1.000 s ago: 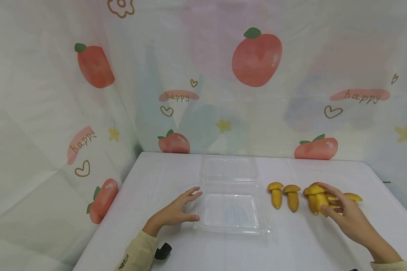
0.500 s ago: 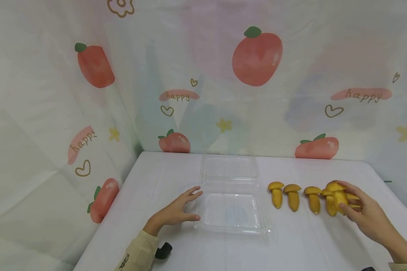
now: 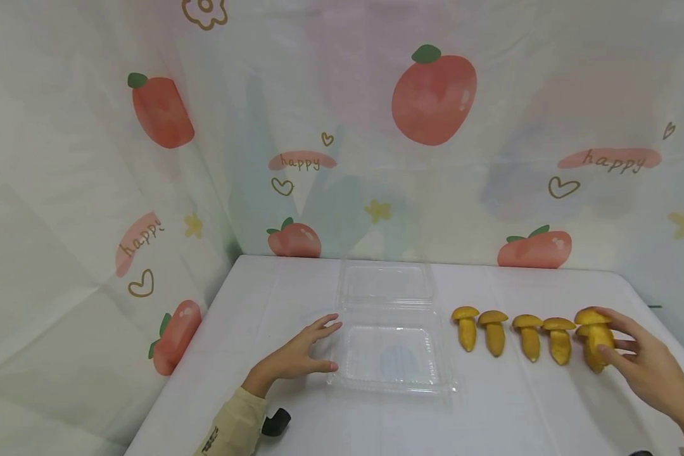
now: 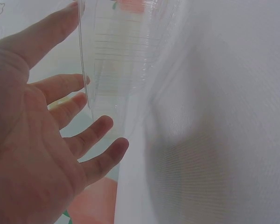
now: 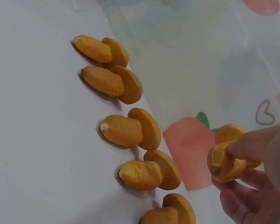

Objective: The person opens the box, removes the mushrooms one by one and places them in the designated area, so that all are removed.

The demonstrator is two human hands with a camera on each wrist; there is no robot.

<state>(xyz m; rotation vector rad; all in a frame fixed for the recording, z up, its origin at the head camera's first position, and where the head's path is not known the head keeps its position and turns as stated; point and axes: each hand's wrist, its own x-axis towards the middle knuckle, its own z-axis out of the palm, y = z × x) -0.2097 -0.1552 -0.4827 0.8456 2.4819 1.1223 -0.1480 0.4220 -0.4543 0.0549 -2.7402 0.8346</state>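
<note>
My right hand (image 3: 652, 367) pinches a yellow toy mushroom (image 3: 602, 339) between thumb and fingers. In the head view it overlaps the last mushroom of a row on the table. The right wrist view shows the held mushroom (image 5: 224, 161) raised, its stem end facing the camera. Several mushrooms lie in that row, caps away from me, such as the leftmost mushroom (image 3: 466, 329). My left hand (image 3: 293, 354) has its fingers spread at the left edge of a clear plastic clamshell box (image 3: 390, 385). In the left wrist view the fingertips (image 4: 119, 145) are right by the box's rim.
The box's lid (image 3: 386, 283) lies folded back behind its base. A white cloth covers the table (image 3: 490, 411). Behind it hangs a printed curtain (image 3: 342, 95) with fruit pictures. A black object (image 3: 276, 422) shows beside my left sleeve (image 3: 234, 421).
My right hand has moved right along the row with the mushroom in its grip, uncovering mushrooms that were behind it. My left hand and the box have stayed put.
</note>
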